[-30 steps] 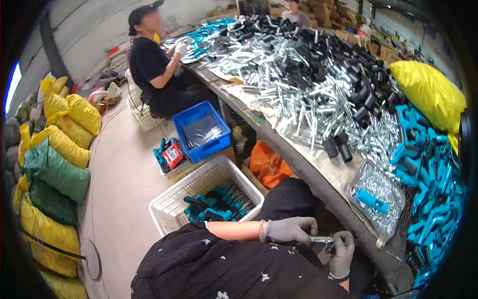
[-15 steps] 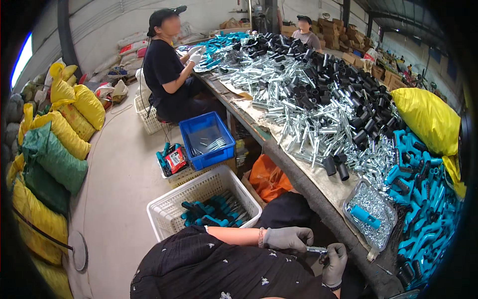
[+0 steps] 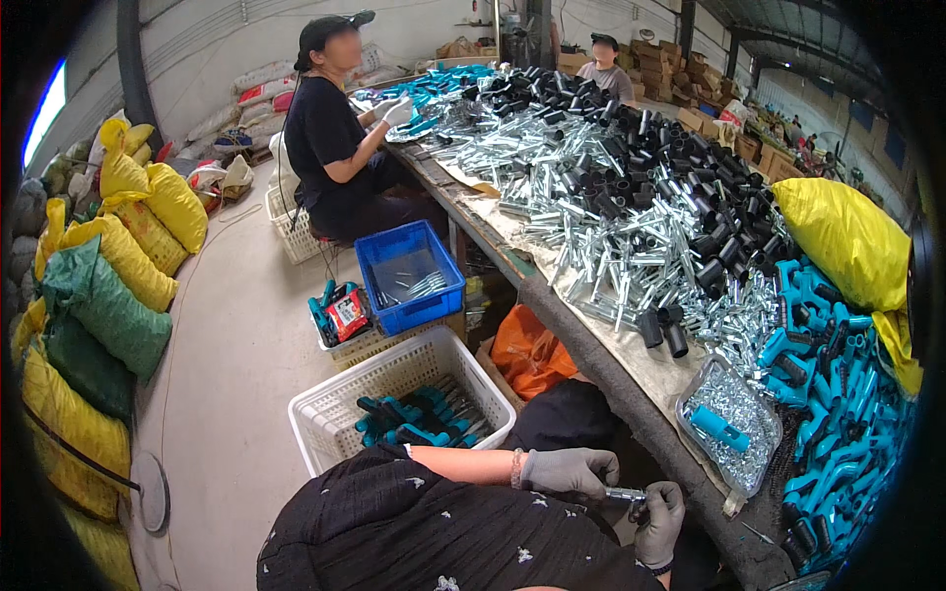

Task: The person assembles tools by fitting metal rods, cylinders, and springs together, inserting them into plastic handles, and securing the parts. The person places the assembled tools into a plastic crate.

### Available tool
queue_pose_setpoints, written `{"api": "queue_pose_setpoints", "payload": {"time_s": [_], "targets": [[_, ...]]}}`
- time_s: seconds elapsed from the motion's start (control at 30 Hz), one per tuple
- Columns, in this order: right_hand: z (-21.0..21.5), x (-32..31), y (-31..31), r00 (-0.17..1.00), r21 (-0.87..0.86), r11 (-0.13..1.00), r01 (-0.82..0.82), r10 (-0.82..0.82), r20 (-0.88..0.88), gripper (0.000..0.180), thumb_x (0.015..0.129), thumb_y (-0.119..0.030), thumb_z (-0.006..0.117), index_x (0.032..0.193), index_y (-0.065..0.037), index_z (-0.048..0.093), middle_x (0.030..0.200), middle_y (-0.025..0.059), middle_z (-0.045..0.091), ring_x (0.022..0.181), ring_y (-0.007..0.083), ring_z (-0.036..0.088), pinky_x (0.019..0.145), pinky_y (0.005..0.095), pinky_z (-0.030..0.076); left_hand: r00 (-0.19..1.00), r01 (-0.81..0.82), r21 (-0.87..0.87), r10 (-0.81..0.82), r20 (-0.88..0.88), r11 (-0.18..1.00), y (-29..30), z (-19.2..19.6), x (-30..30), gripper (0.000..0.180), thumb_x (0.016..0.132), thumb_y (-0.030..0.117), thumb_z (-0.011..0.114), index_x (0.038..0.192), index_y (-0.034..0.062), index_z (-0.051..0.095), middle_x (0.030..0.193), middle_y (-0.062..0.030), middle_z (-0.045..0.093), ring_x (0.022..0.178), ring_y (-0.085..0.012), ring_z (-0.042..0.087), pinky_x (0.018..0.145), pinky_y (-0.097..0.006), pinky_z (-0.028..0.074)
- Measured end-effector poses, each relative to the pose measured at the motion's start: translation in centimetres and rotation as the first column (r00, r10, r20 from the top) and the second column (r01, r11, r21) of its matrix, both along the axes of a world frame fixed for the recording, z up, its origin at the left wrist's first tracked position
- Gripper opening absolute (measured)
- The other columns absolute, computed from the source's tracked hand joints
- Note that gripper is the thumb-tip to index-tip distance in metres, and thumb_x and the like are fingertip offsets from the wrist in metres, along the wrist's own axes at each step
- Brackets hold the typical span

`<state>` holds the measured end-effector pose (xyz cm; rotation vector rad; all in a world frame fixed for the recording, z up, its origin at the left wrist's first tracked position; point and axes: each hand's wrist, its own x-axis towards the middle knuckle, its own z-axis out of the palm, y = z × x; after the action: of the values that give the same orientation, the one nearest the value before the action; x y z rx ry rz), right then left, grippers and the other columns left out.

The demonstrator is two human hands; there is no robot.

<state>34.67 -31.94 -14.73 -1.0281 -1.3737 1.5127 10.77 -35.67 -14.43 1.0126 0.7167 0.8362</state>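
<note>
In its grey glove, my left hand (image 3: 572, 471) pinches one end of a short shiny metal tube-shaped part (image 3: 623, 493). My right hand (image 3: 660, 524), also gloved, has its fingers closed round the other end, where a small dark piece shows. Both hands are off the table, close to its near edge. Beyond them on the tabletop rests a clear plastic tray (image 3: 682, 404) of small silvery hardware, with a turquoise plastic tube (image 3: 719, 427) lying on top. What my right fingertips cover is hidden.
Turquoise handles (image 3: 838, 433) lie heaped at the right, under a yellow sack (image 3: 852, 241). Metal tubes (image 3: 601, 266) and black sleeves (image 3: 650, 148) cover the table. A white crate (image 3: 307, 433) of turquoise-handled parts and a blue bin (image 3: 394, 320) stand left. Co-workers (image 3: 330, 128) sit beyond.
My hands stay nearly where they were, still on the metal part, with only slight shifts of the fingers. The whole view has moved very slightly.
</note>
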Motion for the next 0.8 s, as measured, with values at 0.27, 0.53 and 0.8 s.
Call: {"api": "queue_pose_setpoints", "payload": {"time_s": [0.27,0.53,0.8], "targets": [[0.0,0.8,0.7,0.996,0.040,0.999,0.003,-0.006,0.086,0.015,0.096,-0.019,0.060,0.096,-0.004,0.058,0.073,0.0024,0.055,0.060,0.0100,0.053,0.055,0.0244,0.043,0.999,0.039,-0.017,-0.040,-0.018,0.999,0.1,1.2,-0.2,0.027,0.086,0.011,0.067,0.109,0.0040,0.054,0.085,0.0025,0.054,0.072,-0.0053,0.051,0.059,-0.023,0.041],[8.3,3.9,7.3,0.853,0.582,0.806,0.110,-0.377,0.361,0.031,0.091,-0.005,0.064,0.121,0.001,0.060,0.118,0.0134,0.063,0.110,0.0262,0.059,0.099,0.0381,0.045,0.999,0.009,-0.069,-0.012,-0.048,0.998,-0.5,0.8,-1.0,0.029,0.089,0.012,0.067,0.112,0.0055,0.053,0.085,0.0029,0.053,0.070,-0.0051,0.050,0.061,-0.022,0.042],[8.3,4.4,15.5,0.506,0.757,0.415,-0.505,-0.568,0.649,0.036,0.088,-0.014,0.062,0.124,-0.008,0.061,0.126,0.0162,0.060,0.126,0.0375,0.050,0.109,0.0493,0.035,1.000,-0.022,-0.088,0.023,0.013,0.996,-0.7,0.9,-1.8,0.027,0.088,0.008,0.067,0.111,0.0039,0.052,0.085,0.0013,0.054,0.071,-0.0052,0.049,0.061,-0.023,0.040]]}}
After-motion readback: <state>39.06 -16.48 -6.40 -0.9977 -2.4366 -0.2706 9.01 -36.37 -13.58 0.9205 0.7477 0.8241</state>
